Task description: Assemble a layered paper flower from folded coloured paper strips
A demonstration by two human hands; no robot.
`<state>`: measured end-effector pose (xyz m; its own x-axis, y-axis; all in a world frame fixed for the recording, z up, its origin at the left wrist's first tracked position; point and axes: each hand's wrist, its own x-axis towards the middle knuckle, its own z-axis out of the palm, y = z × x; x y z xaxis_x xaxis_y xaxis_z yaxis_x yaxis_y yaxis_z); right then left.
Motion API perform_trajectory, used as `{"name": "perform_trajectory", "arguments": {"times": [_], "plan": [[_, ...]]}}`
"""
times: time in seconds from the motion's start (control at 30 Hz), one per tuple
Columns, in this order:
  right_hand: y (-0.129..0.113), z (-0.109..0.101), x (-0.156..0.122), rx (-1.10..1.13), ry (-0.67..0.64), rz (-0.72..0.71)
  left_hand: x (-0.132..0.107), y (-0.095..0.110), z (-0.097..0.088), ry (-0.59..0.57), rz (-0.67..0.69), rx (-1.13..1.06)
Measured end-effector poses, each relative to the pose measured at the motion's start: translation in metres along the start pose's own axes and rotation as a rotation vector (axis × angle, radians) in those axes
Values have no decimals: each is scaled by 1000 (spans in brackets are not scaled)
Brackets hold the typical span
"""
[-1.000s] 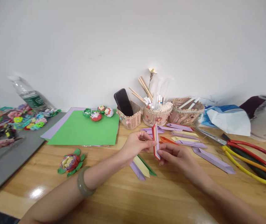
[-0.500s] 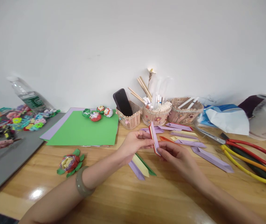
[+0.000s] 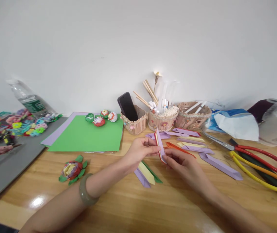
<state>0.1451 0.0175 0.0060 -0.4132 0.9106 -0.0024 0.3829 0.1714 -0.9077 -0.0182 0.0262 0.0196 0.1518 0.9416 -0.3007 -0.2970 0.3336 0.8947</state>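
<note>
Both hands hold one stack of folded paper strips (image 3: 159, 144), purple in front with yellow and red edges behind, tilted upright above the wooden table (image 3: 133, 207). My left hand (image 3: 140, 151) pinches the stack's middle from the left; a ring and a green bangle show on that arm. My right hand (image 3: 182, 161) pinches its lower end from the right. Under the hands lie three folded strips (image 3: 146, 173), purple, yellow and green, side by side.
More folded purple, yellow and orange strips (image 3: 191, 145) lie behind the hands. Stick-built holders (image 3: 162, 121) with a phone, sticks and pens line the wall. Green paper (image 3: 87, 136), paper flowers (image 3: 72, 170), a bottle (image 3: 30, 98) sit left; scissors (image 3: 257, 158) right.
The held stack has tipped a little, its top leaning left, and both hands have drifted slightly down with it. Nothing else has moved.
</note>
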Motion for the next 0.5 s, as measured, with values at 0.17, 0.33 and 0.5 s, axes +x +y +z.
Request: {"name": "perform_trajectory", "arguments": {"times": [0.17,0.33,0.5], "plan": [[3,5,-1,-13,-35,-24,-2,-1,1,4,-16,-15],[2,9,-2,-48,-62,-28,3,-1,-6,-5,-46,-14],[6,-22,4,-431,138,-158,10,9,-14,69,23,-29]]}}
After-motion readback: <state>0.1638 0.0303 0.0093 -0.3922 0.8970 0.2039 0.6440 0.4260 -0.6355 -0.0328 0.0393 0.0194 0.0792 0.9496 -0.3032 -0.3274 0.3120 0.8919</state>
